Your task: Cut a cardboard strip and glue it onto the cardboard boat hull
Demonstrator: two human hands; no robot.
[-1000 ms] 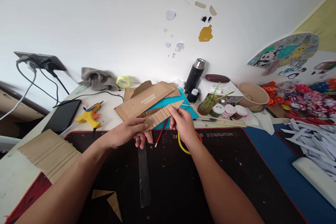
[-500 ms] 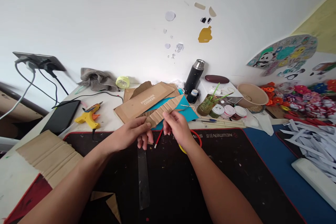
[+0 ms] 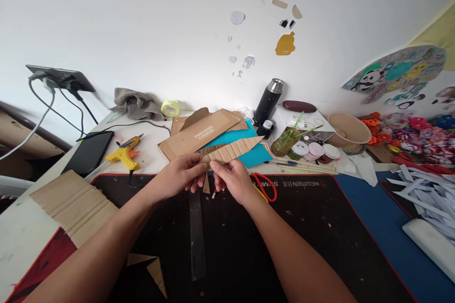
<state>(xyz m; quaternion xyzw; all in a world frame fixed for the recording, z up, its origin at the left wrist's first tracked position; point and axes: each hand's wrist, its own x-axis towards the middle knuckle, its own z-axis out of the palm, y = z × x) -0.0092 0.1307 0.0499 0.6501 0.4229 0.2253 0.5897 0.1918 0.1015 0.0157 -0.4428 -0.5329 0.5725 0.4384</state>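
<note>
Between my two hands is a long, pointed strip of creased brown cardboard (image 3: pixel 236 150), its tip aimed up and to the right. My left hand (image 3: pixel 186 173) pinches the near end with thumb and fingers. Close beside it, my right hand (image 3: pixel 232 180) grips the lower edge, thumb on top. Under the hands, a clear ruler (image 3: pixel 197 241) lies on the black mat (image 3: pixel 241 255). A red pencil (image 3: pixel 213 194) pokes out below my fingers, mostly hidden. Scissors with red and yellow handles (image 3: pixel 269 189) rest just right of my right hand.
A yellow glue gun (image 3: pixel 123 154) and a corrugated cardboard sheet (image 3: pixel 76 206) are at left. Behind the hands lie a flattened cardboard box (image 3: pixel 188 139) and blue paper (image 3: pixel 256 155). A black flask (image 3: pixel 268 102) and paint jars (image 3: pixel 297 150) stand back right. Cardboard offcuts (image 3: pixel 156 274) lie near front.
My right hand has slid down the strip toward my left hand, and its pointed end now shows beyond the fingers. The strip tilts less steeply. The view has shifted slightly left.
</note>
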